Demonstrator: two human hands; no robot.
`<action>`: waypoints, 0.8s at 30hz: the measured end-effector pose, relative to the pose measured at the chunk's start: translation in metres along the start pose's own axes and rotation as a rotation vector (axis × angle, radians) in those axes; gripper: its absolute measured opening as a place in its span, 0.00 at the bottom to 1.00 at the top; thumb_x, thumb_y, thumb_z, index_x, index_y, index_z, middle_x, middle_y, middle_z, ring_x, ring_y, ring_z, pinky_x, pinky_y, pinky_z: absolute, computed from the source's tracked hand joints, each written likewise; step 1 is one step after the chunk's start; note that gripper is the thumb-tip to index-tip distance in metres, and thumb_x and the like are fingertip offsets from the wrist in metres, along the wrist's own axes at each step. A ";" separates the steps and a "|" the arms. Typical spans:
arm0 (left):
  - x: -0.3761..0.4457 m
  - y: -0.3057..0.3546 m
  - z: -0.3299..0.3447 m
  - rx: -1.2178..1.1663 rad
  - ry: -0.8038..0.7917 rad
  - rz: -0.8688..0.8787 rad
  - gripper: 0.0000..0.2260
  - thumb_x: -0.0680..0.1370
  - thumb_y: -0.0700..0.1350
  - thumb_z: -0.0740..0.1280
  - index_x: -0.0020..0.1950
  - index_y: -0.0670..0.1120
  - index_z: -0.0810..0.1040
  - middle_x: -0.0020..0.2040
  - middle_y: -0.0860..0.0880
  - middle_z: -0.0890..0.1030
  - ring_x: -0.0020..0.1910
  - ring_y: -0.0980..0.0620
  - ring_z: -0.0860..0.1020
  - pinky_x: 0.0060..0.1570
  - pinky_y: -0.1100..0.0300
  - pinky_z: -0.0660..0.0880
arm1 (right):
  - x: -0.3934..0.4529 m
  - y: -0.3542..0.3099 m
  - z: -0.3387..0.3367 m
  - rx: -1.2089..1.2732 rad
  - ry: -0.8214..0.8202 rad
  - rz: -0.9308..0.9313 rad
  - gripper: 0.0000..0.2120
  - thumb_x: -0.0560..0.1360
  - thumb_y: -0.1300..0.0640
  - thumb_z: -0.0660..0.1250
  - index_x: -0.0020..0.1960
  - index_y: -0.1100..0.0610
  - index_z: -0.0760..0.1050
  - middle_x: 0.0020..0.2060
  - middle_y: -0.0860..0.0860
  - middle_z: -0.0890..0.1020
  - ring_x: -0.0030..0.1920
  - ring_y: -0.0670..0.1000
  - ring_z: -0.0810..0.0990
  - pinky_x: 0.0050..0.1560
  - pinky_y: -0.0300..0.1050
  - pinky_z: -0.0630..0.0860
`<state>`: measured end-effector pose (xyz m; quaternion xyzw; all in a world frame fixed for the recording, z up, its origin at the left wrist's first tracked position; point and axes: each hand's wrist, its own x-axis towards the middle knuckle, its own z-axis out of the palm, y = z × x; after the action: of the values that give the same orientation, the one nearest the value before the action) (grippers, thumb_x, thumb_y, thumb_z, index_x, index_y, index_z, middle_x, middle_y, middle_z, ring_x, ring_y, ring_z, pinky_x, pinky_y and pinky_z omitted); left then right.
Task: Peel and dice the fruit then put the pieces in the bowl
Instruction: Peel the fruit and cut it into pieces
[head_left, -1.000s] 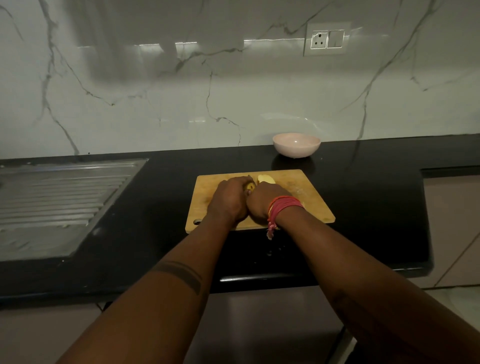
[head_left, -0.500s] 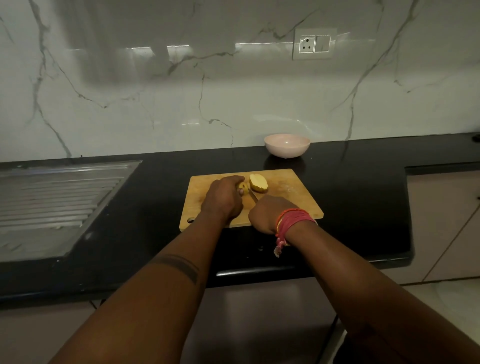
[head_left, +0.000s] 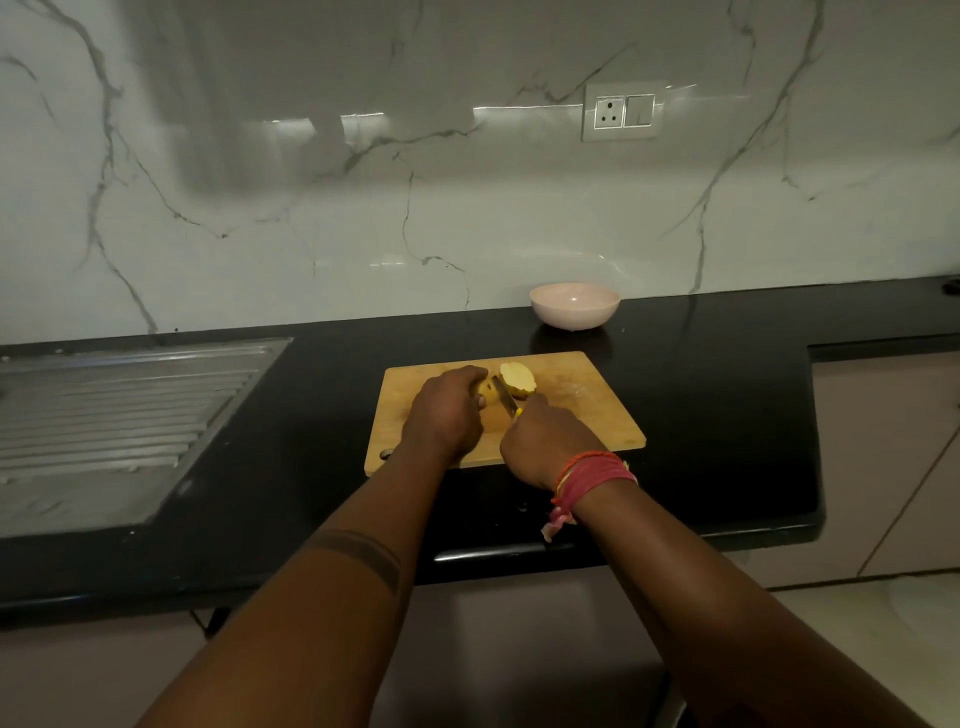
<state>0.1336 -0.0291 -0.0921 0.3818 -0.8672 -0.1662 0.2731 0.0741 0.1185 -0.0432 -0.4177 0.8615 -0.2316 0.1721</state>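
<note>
A wooden cutting board (head_left: 582, 415) lies on the black counter. On its far part a cut yellow fruit half (head_left: 518, 379) lies cut face up. My left hand (head_left: 449, 410) grips the other fruit piece (head_left: 487, 388), mostly hidden under its fingers. My right hand (head_left: 548, 434) grips a knife with a yellow handle; the knife's blade (head_left: 504, 397) lies between the two fruit pieces. A pale pink bowl (head_left: 574, 306) stands behind the board near the wall, with nothing visible inside.
A steel sink drainboard (head_left: 119, 415) is set into the counter at the left. The counter's front edge (head_left: 519, 553) runs below my wrists. A wall socket (head_left: 623, 110) sits on the marble backsplash. Cabinet fronts (head_left: 883, 467) are at the right.
The hands have drawn apart: my right hand pulled back toward me with the knife, so the blade and the right fruit half now show. My left hand stays on its piece.
</note>
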 end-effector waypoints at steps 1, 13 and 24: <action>0.000 -0.001 0.001 0.004 0.005 0.007 0.20 0.81 0.41 0.67 0.73 0.52 0.74 0.64 0.49 0.81 0.59 0.50 0.78 0.57 0.56 0.75 | 0.004 -0.004 0.001 0.022 0.026 0.001 0.24 0.80 0.56 0.59 0.73 0.62 0.62 0.59 0.59 0.77 0.54 0.56 0.77 0.47 0.47 0.70; 0.002 -0.005 0.005 -0.021 0.028 0.004 0.20 0.82 0.41 0.66 0.74 0.54 0.74 0.62 0.50 0.81 0.52 0.55 0.76 0.53 0.59 0.73 | 0.028 -0.007 0.009 -0.069 0.058 -0.052 0.21 0.80 0.57 0.60 0.71 0.61 0.64 0.61 0.59 0.77 0.56 0.57 0.77 0.49 0.47 0.70; 0.002 -0.004 0.004 0.011 0.049 0.031 0.20 0.82 0.41 0.67 0.74 0.52 0.74 0.65 0.48 0.81 0.61 0.49 0.78 0.60 0.56 0.74 | 0.049 -0.016 0.012 -0.173 0.125 -0.107 0.16 0.83 0.52 0.58 0.66 0.58 0.71 0.57 0.56 0.79 0.46 0.52 0.73 0.47 0.46 0.71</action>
<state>0.1324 -0.0333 -0.0962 0.3736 -0.8670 -0.1479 0.2947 0.0614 0.0674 -0.0498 -0.4612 0.8637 -0.1911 0.0688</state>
